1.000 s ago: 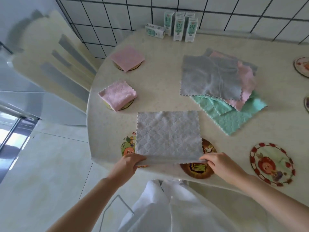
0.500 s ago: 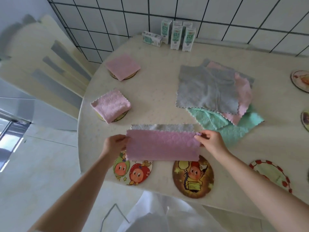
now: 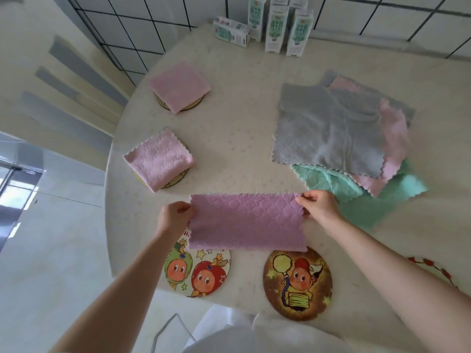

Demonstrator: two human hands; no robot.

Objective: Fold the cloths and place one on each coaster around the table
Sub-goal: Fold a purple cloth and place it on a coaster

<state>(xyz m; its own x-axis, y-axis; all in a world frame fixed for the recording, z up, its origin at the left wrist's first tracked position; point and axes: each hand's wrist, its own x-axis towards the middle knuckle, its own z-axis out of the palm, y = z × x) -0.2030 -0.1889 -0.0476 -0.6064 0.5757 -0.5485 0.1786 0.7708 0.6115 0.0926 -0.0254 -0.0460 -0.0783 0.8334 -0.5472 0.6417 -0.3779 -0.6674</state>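
Pale and speckled, the round tabletop (image 3: 242, 138) is backed at twelve o'clock by a tiled wall, against which milk cartons (image 3: 276, 29) are stood. Two folded pink cloths (image 3: 159, 160) are already set on coasters at ten and eleven o'clock, while a loose pile of unfolded cloths (image 3: 331, 133) is spread at two o'clock. The purple cloth (image 3: 247, 222), doubled into a long strip, is held just in front of the person at six o'clock, its long axis running from nine to three o'clock. Its left short end is pinched by the left hand (image 3: 175, 216) and its far right corner by the right hand (image 3: 318, 206), the fingers of both being curled onto the fabric. Two bare coasters lie directly beneath, toward six o'clock: the fruit coaster (image 3: 198, 271), whose far edge is overlapped by the strip's near left corner, and the balloon coaster (image 3: 298, 284), just touched by the near right corner. A second fold, one short end carried across to the other, is judged to be due; the fruit coaster is the nearer to the left hand.
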